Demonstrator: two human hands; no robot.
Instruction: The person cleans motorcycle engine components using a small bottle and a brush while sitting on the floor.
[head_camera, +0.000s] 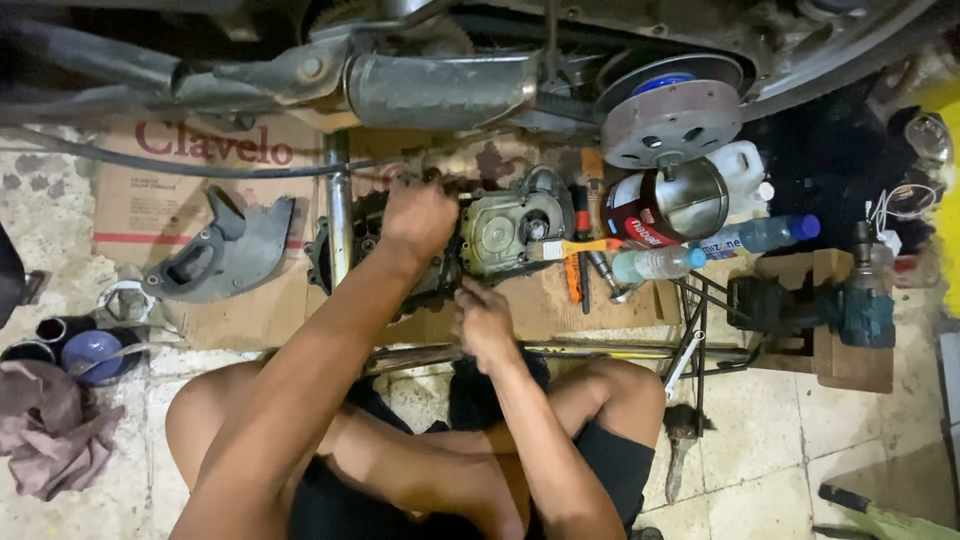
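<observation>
Left hand (418, 215) closed over the engine casing (500, 232) lying on flattened cardboard (150, 205) on the tiled floor (760, 420); right hand (482, 322), fingers curled, at its near edge. Bottles (660, 262), screwdrivers (578, 260), power drill (850, 305) crowded right; grey cover (225, 255) left.

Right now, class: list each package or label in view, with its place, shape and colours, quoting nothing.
Cardboard sheet: flattened on the floor upper left, brown with red lettering and a stripe.
Two plastic bottles: lying right of the engine part, clear, blue caps, pale labels.
Round tin: behind them, red and white label.
</observation>
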